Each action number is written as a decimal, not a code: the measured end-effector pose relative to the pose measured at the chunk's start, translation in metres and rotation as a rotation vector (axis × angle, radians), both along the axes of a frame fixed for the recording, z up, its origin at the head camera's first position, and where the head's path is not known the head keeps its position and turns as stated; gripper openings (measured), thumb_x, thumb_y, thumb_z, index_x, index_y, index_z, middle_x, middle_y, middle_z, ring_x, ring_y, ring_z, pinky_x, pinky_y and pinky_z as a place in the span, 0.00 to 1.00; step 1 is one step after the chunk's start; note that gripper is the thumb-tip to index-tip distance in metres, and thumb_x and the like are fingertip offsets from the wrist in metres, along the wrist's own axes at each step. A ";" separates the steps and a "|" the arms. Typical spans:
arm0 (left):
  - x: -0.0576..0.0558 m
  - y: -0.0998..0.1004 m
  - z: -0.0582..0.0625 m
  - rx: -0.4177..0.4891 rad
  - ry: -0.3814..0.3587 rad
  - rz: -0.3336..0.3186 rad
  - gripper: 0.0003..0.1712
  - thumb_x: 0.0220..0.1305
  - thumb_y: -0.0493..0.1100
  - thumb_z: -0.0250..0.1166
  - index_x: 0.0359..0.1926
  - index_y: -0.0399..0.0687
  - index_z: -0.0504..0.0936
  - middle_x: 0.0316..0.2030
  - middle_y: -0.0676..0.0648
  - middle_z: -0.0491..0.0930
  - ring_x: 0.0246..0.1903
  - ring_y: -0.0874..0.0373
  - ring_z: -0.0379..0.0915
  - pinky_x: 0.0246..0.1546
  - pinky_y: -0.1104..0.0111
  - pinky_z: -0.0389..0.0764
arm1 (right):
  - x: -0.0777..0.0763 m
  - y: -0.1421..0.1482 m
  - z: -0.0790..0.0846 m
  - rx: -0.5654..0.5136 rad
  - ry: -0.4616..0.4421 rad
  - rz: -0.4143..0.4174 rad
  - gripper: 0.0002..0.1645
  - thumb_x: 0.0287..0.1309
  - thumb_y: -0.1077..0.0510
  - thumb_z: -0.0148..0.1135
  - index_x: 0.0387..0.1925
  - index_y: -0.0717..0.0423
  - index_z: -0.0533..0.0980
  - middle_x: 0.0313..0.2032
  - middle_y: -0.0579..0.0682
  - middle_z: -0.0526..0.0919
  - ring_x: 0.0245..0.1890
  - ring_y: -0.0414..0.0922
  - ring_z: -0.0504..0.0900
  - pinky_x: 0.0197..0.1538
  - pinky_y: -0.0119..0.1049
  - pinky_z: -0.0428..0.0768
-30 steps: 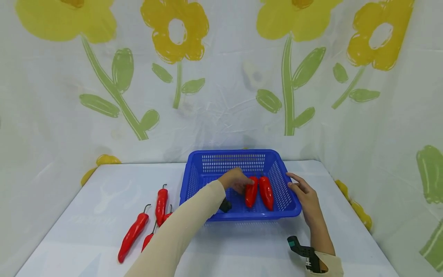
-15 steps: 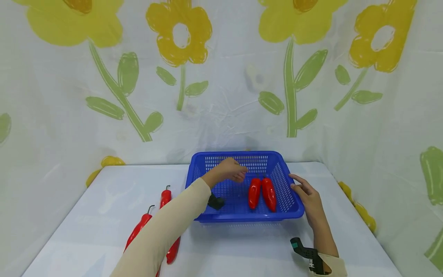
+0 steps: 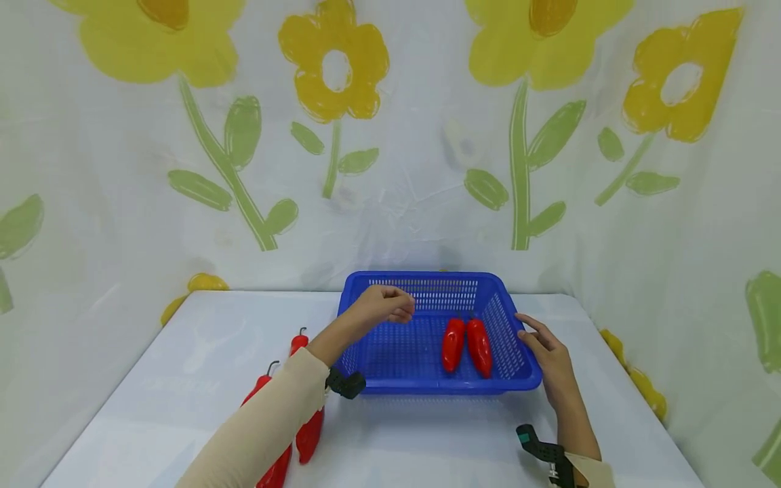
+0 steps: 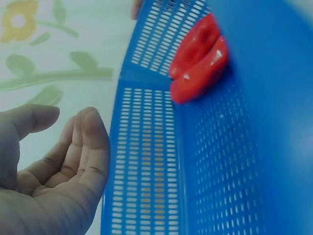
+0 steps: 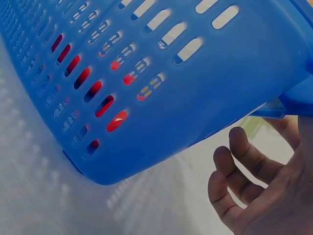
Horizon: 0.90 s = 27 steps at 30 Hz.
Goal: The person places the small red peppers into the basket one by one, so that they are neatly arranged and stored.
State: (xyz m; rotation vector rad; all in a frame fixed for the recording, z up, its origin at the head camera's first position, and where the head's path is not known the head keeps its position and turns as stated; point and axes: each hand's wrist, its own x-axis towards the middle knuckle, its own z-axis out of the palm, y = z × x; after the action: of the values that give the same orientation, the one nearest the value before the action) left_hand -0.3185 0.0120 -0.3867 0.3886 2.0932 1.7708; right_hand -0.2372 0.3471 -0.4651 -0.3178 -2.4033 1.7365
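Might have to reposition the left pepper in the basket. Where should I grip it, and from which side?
Probably round the middle of the left pepper, from above, fingers across its width. It lies lengthwise, one end toward the person, in the basket: bare floor on its left, and a gap to the right pepper that widens toward the near end.

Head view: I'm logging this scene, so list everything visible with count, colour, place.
Basket: 1, blue, on the table.
Peppers inside: 2, red, side by side in its right half.
Peppers outside: several, red, table's left; partly hidden, exact count unclear.
Table: 1, white, under the basket.
Flowered backdrop: 1, white, yellow and green, behind the table.
Wrist devices: 2, black, one per wrist.
Sleeves: 2, cream, on the forearms.
Left hand: 1, raised near the basket's left part.
Right hand: 1, at the basket's right rim.
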 end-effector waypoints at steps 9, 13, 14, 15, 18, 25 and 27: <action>0.022 -0.037 -0.013 0.032 0.086 0.049 0.15 0.71 0.47 0.64 0.48 0.38 0.82 0.41 0.42 0.84 0.44 0.47 0.83 0.53 0.56 0.82 | 0.002 -0.003 -0.004 0.011 -0.016 -0.005 0.33 0.71 0.36 0.52 0.73 0.39 0.66 0.58 0.60 0.75 0.56 0.54 0.76 0.49 0.32 0.82; 0.029 -0.051 -0.018 0.050 0.084 0.094 0.17 0.70 0.49 0.64 0.49 0.39 0.81 0.41 0.42 0.84 0.44 0.47 0.83 0.52 0.58 0.82 | 0.001 -0.004 -0.003 0.010 -0.018 0.004 0.33 0.71 0.37 0.52 0.73 0.39 0.65 0.59 0.60 0.74 0.57 0.54 0.75 0.50 0.32 0.82; 0.031 -0.053 -0.019 0.059 0.075 0.108 0.17 0.70 0.49 0.65 0.49 0.39 0.81 0.42 0.41 0.84 0.44 0.47 0.83 0.52 0.58 0.82 | 0.001 -0.004 -0.003 0.009 -0.018 0.005 0.33 0.71 0.37 0.52 0.73 0.39 0.65 0.59 0.60 0.74 0.57 0.54 0.75 0.50 0.31 0.82; 0.033 -0.056 -0.020 0.067 0.069 0.121 0.18 0.70 0.49 0.65 0.50 0.38 0.81 0.42 0.41 0.83 0.45 0.46 0.82 0.51 0.59 0.83 | 0.001 -0.004 -0.003 0.009 -0.019 0.004 0.33 0.71 0.36 0.52 0.73 0.39 0.65 0.59 0.60 0.74 0.56 0.53 0.75 0.49 0.29 0.81; 0.039 -0.063 -0.021 0.104 0.055 0.158 0.20 0.70 0.48 0.64 0.52 0.35 0.80 0.44 0.37 0.82 0.46 0.44 0.82 0.50 0.61 0.83 | 0.001 -0.004 -0.003 0.011 -0.019 -0.002 0.33 0.71 0.36 0.52 0.73 0.39 0.66 0.58 0.59 0.75 0.55 0.52 0.76 0.47 0.26 0.80; 0.050 -0.083 -0.024 0.162 0.076 0.195 0.22 0.71 0.47 0.64 0.54 0.31 0.78 0.46 0.36 0.81 0.46 0.46 0.80 0.51 0.61 0.82 | 0.002 -0.003 0.000 0.013 -0.019 0.006 0.34 0.71 0.35 0.51 0.73 0.38 0.65 0.60 0.60 0.73 0.55 0.53 0.76 0.46 0.28 0.81; 0.054 -0.090 -0.025 0.154 0.093 0.207 0.23 0.71 0.48 0.64 0.54 0.32 0.78 0.47 0.36 0.81 0.45 0.48 0.80 0.51 0.62 0.82 | 0.003 -0.003 0.001 0.009 -0.020 0.006 0.34 0.71 0.35 0.51 0.74 0.38 0.64 0.61 0.60 0.73 0.56 0.54 0.76 0.47 0.29 0.82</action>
State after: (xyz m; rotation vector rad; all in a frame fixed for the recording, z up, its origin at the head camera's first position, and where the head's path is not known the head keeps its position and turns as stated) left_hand -0.2647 -0.0778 -0.4120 0.3099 2.1324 2.0787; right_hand -0.2340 0.3441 -0.4638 -0.3288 -2.4276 1.7324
